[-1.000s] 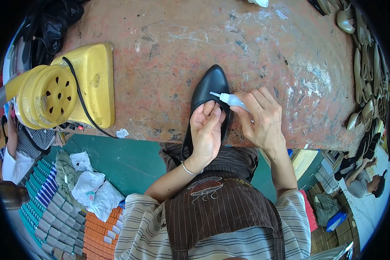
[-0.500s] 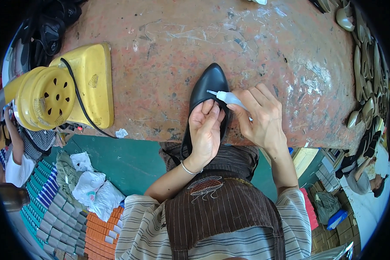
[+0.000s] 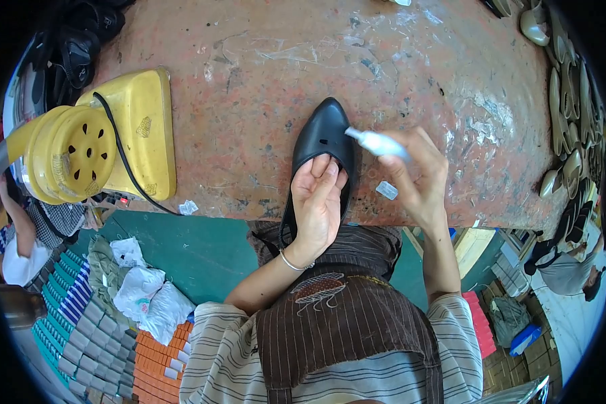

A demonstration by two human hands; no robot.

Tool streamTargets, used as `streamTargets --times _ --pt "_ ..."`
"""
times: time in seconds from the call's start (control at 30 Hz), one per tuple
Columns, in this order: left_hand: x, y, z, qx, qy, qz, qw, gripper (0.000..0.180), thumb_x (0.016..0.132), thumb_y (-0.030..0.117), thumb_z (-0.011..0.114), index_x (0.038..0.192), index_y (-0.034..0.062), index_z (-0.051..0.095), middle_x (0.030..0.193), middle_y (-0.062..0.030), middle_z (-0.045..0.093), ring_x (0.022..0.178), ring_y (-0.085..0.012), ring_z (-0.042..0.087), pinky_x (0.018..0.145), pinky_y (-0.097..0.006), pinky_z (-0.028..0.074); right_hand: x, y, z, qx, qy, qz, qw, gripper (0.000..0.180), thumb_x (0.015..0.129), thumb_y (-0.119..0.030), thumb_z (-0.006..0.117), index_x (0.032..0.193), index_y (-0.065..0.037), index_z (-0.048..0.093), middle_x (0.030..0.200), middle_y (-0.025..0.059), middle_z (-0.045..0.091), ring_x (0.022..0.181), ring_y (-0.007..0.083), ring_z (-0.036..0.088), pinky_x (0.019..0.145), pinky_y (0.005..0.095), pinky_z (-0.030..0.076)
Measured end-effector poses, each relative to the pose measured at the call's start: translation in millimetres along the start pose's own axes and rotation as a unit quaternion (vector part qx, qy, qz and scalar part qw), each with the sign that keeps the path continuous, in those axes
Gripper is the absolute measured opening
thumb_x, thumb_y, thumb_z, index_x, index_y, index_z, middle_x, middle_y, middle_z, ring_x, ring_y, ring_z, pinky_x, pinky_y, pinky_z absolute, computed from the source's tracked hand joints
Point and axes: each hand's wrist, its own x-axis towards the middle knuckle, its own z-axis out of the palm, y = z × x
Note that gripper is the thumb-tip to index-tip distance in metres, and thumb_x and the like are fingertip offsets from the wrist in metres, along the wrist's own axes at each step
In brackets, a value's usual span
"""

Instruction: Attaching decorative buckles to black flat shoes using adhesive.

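A black pointed-toe shoe (image 3: 325, 120) stands at the table's near edge with its toe pointing away from me. My left hand (image 3: 316, 202) grips it with the fingers tucked into its opening at the edge of the upper. On the toe shows a small dark glossy spot (image 3: 324, 141). Just right of the toe, my right hand (image 3: 421, 178) is closed around a small white squeeze bottle (image 3: 378, 143) with a thin nozzle. The bottle is a little blurred, and its nozzle points left at the side of the shoe.
A yellow lamp base (image 3: 161, 135) with a black cord stands on the worn brown table (image 3: 249, 87) at left. Black shoes (image 3: 77, 50) lie at far left, beige shoes (image 3: 565, 101) along the right edge. A small clear label-like scrap (image 3: 386, 190) lies beside my right hand. Other people are at both sides.
My right hand has drawn the bottle to the right, off the shoe's toe, and tilted it. The dark spot on the toe now shows. The left hand has stayed in the shoe.
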Motion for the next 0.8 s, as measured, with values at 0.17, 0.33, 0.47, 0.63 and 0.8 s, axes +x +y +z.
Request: streamTargets --times 0.17,0.33,0.47,0.63,0.8 --pt "-2.5 -2.1 2.7 -0.023 -0.005 -0.004 1.000 0.012 0.090 0.000 0.057 0.091 0.0095 0.049 0.090 0.0030 0.049 0.090 -0.0066 0.049 0.084 -0.029 0.040 20.9 32.4 7.1 0.008 0.100 -0.034 0.994 0.027 0.083 -0.001 0.059 0.109 -0.002 0.059 0.107 0.0125 0.063 0.107 0.0308 0.057 0.093 0.0393 0.044" --pt "-3.1 2.4 12.0 0.025 0.041 0.003 0.999 0.019 0.089 0.000 0.056 0.080 0.0122 0.044 0.080 0.0037 0.041 0.081 -0.0078 0.045 0.080 -0.029 0.037 31.1 45.4 20.0 -0.112 0.072 -0.038 0.990 0.036 0.081 0.002 0.056 0.117 -0.004 0.053 0.122 0.0113 0.057 0.124 0.0330 0.046 0.109 0.0502 0.029" --pt "-5.7 6.6 9.8 0.030 0.037 0.005 0.999 0.017 0.090 0.000 0.055 0.081 0.0116 0.045 0.081 0.0041 0.042 0.082 -0.0076 0.046 0.082 -0.029 0.038 43.8 48.1 -4.9 -0.056 0.139 -0.014 0.989 0.029 0.079 0.010 0.049 0.105 -0.002 0.056 0.119 0.0141 0.059 0.115 0.0347 0.052 0.095 0.0435 0.043" --pt "-7.9 5.1 9.4 0.040 0.037 0.005 0.998 0.016 0.091 0.001 0.053 0.083 0.0117 0.045 0.082 0.0039 0.043 0.082 -0.0073 0.046 0.083 -0.029 0.039 141.3 94.5 -62.3 -0.151 0.278 0.018 0.948 0.022 0.081 -0.007 0.061 0.102 -0.004 0.063 0.092 0.0140 0.060 0.088 0.0318 0.059 0.075 0.0422 0.046" --pt "-9.7 1.9 11.6 0.040 0.045 0.010 0.998 0.014 0.092 0.001 0.052 0.084 0.0110 0.047 0.082 0.0034 0.044 0.082 -0.0084 0.047 0.083 -0.029 0.039 196.1 110.1 -51.7 -0.291 0.239 -0.050 0.925 0.024 0.081 -0.011 0.063 0.105 -0.006 0.064 0.094 0.0129 0.061 0.089 0.0301 0.060 0.080 0.0377 0.049"
